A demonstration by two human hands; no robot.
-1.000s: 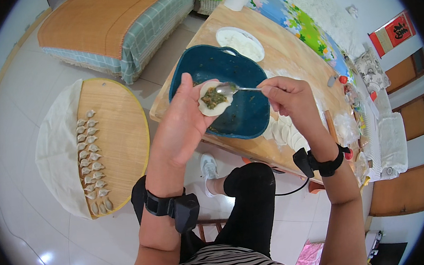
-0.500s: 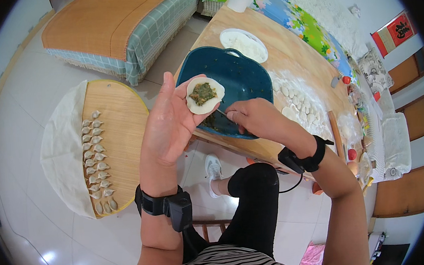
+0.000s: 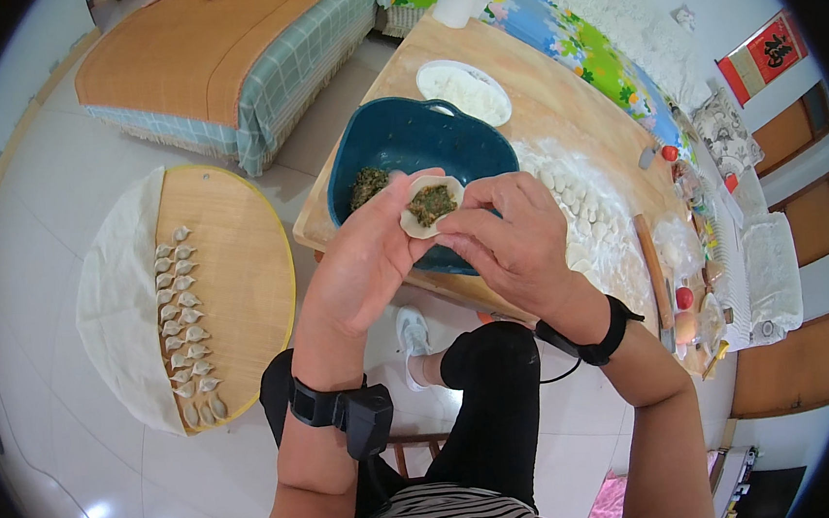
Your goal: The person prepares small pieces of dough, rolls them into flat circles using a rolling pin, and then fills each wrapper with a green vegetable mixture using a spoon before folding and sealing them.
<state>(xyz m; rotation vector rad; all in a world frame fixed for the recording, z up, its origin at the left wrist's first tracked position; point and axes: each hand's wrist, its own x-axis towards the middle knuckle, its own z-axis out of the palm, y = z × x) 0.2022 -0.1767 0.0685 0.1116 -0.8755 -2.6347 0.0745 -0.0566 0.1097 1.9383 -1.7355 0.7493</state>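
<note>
A round dumpling wrapper (image 3: 417,227) with dark green filling (image 3: 434,204) spread in its middle rests on the fingers of my left hand (image 3: 352,274), which holds it from beneath. The thumb and fingers of my right hand (image 3: 520,241) pinch the wrapper's right edge. The wrapper is still unfolded, its filling showing. Both hands are over the near side of a dark teal basin (image 3: 395,134). More green filling (image 3: 368,186) lies inside the basin, at its left; my hands hide part of its near side.
Left, a round board (image 3: 245,272) bears rows of finished dumplings (image 3: 190,316) beside a white cloth (image 3: 116,302). On the wooden table (image 3: 557,92) are a white dish (image 3: 464,89), floured dough pieces (image 3: 576,202), a rolling pin (image 3: 653,269) and a white roll (image 3: 455,3).
My right hand has come up from the basin to pinch the wrapper's edge. My left hand has shifted slightly right and down with the filled wrapper. The filling in the basin's left now shows.
</note>
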